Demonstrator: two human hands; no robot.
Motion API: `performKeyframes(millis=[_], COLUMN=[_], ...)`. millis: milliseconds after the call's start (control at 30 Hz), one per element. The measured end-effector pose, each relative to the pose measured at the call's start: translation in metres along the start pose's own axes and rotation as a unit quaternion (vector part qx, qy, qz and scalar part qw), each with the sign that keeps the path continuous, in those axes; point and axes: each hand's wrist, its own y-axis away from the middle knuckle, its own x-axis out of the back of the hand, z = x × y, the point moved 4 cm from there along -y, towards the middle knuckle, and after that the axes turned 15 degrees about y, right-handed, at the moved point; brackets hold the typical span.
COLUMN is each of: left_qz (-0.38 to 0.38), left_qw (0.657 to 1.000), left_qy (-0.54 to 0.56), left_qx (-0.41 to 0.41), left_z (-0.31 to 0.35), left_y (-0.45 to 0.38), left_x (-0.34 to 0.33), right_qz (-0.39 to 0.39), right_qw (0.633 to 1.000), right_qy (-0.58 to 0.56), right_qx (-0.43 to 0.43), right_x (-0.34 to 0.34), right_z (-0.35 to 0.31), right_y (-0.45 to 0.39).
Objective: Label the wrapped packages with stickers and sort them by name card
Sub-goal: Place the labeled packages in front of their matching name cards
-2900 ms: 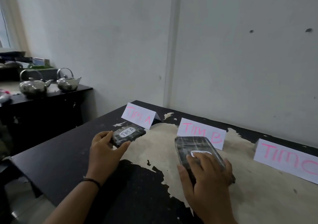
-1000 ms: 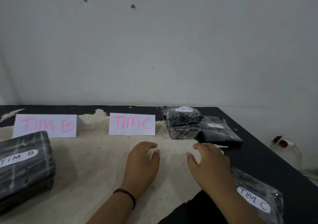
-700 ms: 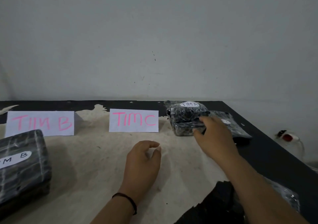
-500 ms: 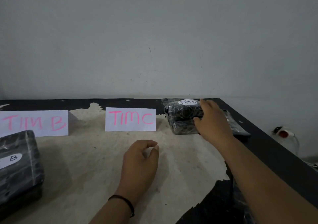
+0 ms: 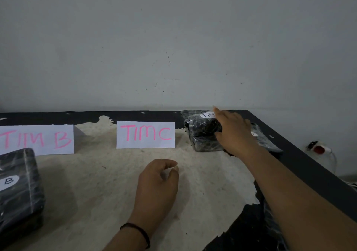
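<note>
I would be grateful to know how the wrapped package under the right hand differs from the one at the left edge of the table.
The right package sits atop another bundle beside the TIM C card; the left package lies on the table before the TIM B card. The right hand has a grip on the right package; the left package is untouched. The left package's sticker shows B; the right's shows TIM, its end hidden. Both are black, plastic-wrapped, white-stickered.

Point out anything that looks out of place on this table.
The package stickered TIM A sits right of the TIM C card, not by an A card; the right hand grips it. The tabletop coating has peeled away.
</note>
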Motion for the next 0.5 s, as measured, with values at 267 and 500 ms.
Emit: performKeyframes(millis=[267, 500], left_qz=[-0.005, -0.006], left_qw=[1.0, 1.0], left_qy=[0.006, 0.01], left_qx=[-0.001, 0.003], left_z=[0.0, 0.002], left_y=[0.001, 0.001], left_x=[0.0, 0.002], right_qz=[0.035, 0.166], right_qw=[0.999, 0.983], right_qy=[-0.025, -0.079], right_qx=[-0.012, -0.025], right_x=[0.003, 0.019], right_z=[0.004, 0.006], right_y=[0.002, 0.031])
